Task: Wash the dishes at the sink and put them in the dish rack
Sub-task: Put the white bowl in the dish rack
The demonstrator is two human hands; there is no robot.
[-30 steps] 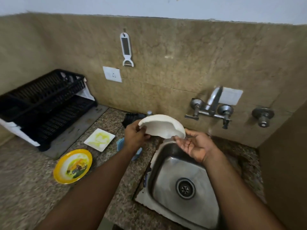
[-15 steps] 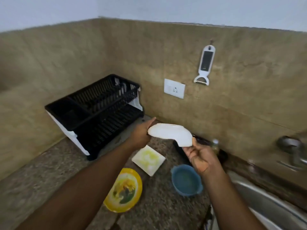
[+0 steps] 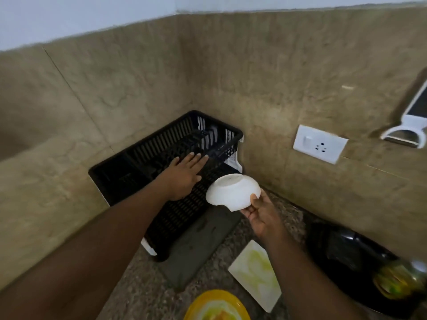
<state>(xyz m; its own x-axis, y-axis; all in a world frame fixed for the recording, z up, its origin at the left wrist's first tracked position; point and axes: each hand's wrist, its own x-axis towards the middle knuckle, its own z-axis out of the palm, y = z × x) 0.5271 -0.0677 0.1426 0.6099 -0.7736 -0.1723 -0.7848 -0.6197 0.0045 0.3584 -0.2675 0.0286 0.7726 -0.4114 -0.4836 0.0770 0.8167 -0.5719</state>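
Fingers, left: straight and a little spread, the left hand point(image 3: 182, 179) is flat above the top tier of the rack point(image 3: 143, 158); if it touches the tier, I cannot tell.
Fingers, right: the right hand point(image 3: 261, 213) pinches the rim of the bowl point(image 3: 232, 192), thumb on the outside.
Bowl: white, tilted with its bottom toward the camera, in the air just right of the rack, near the lower tier.
Rack: black, two tiers, at the far left, in the corner of the wall.
Still dirty: a square plate point(image 3: 256, 273) and a yellow plate point(image 3: 215, 306) on the near counter.
Risk: the grip is only on one edge and the bowl is probably wet, so it can slip and fall on the counter.
Risk: the bowl can knock against the edge of the upper tier when it goes in.
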